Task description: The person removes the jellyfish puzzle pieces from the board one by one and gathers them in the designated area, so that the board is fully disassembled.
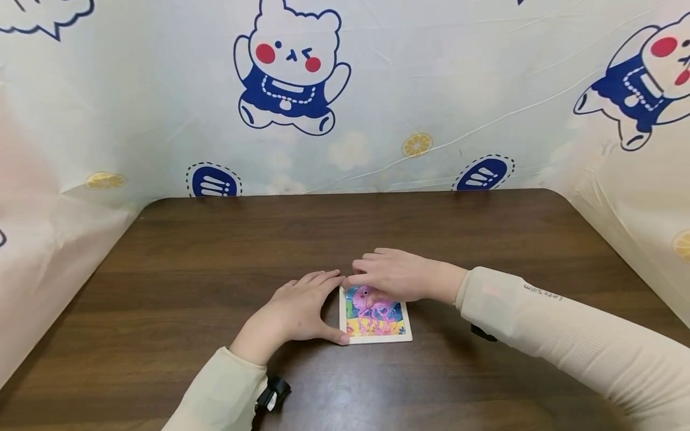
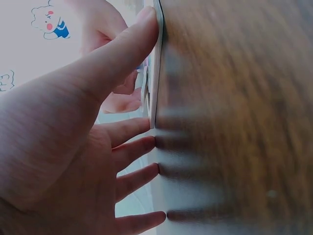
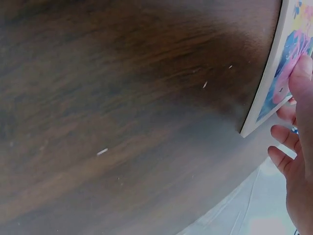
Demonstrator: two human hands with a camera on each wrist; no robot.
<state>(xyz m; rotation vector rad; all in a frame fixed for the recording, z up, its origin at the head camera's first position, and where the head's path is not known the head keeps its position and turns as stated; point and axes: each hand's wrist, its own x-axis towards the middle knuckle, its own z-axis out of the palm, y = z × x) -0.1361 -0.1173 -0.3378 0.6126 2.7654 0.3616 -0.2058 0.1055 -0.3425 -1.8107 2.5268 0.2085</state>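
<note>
A small square puzzle (image 1: 378,328) with a pink octopus picture and a white border lies on the brown table. My left hand (image 1: 295,310) is spread along its left side, the thumb at the near corner and the index fingertip by the far corner. Reaching over the far edge, my right hand (image 1: 396,274) has its thumb on the octopus and its other fingers curled beyond the border. The left wrist view shows a thin edge (image 2: 145,88) standing slightly apart from the frame beside the right fingers. The right wrist view shows the right thumb (image 3: 302,73) pressed on the picture (image 3: 286,66).
The brown wooden table (image 1: 215,251) surrounds the puzzle. Behind and beside it hangs a pale printed cloth (image 1: 377,78) with cartoon figures. Each wrist wears a dark strap, the left strap (image 1: 274,394) being plainer to see. Small pale specks dot the tabletop in the right wrist view.
</note>
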